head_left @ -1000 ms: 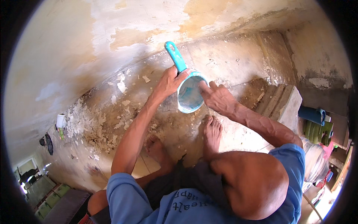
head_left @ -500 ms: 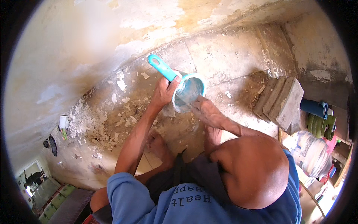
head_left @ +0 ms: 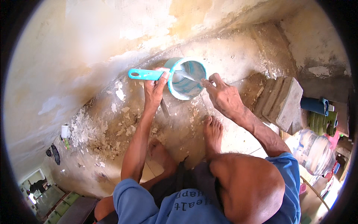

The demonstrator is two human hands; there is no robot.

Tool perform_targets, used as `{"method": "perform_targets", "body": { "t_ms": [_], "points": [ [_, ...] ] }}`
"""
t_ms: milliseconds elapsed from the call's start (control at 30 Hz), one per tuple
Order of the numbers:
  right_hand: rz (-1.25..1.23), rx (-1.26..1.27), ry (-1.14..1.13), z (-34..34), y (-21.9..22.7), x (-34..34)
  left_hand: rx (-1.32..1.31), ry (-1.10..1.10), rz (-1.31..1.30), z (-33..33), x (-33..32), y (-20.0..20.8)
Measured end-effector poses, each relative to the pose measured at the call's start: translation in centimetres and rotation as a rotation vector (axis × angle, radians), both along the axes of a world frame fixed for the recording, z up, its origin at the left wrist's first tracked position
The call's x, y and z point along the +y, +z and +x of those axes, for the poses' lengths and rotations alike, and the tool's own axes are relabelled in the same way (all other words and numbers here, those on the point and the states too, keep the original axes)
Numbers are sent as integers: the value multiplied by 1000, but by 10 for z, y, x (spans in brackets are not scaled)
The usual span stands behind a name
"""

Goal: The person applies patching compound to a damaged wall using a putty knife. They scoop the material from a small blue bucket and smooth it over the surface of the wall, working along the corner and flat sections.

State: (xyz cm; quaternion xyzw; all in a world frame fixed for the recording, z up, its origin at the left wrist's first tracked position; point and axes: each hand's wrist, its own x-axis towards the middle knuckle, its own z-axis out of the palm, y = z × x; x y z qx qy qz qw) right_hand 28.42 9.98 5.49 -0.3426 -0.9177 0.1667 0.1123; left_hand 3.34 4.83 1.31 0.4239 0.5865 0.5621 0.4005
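A turquoise water dipper with a long handle is tilted so its opening faces me; whitish paste coats its inner wall. My left hand is closed round the handle where it joins the cup. Below that hand juts a narrow grey-brown flat strip; whether the hand also grips it, I cannot tell. My right hand, at the cup's right rim, pinches a thin pale flat blade between thumb and fingers. The blade reaches across the opening into the cup.
Flakes of peeled paint litter the floor along the patchy wall. To the right stands a stack of grey blocks, with a blue rolled item and a large clear water jug beyond. My bare foot is beneath the dipper.
The dipper's handle has swung down to nearly level, pointing left. My right hand has drawn back to the right and up, from low at the cup's rim.
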Motion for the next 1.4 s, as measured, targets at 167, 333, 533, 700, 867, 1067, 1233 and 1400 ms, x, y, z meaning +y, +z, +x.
{"method": "perform_targets", "body": {
  "t_ms": [167,333,533,700,867,1067,1233,1400],
  "points": [
    [275,-161,81,-5,-6,27,-223,60,24,8,11,-10],
    [333,-166,67,-9,-16,38,-208,88,-33,8,5,-29],
    [376,-303,106,-18,-38,38,-222,69,-9,13,-6,-35],
    [172,-326,31,-29,-56,18,-223,71,-19,10,-12,-43],
    [-316,-190,-35,-32,-81,-13,-234,101,33,19,-23,-59],
    [-516,388,-259,-23,-60,6,-278,39,87,9,-31,-65],
    [-16,-50,-185,-19,-41,5,-188,126,37,11,-30,-59],
    [-150,-304,-71,-44,-55,-11,-146,169,35,13,-29,-59]
  ]
}}
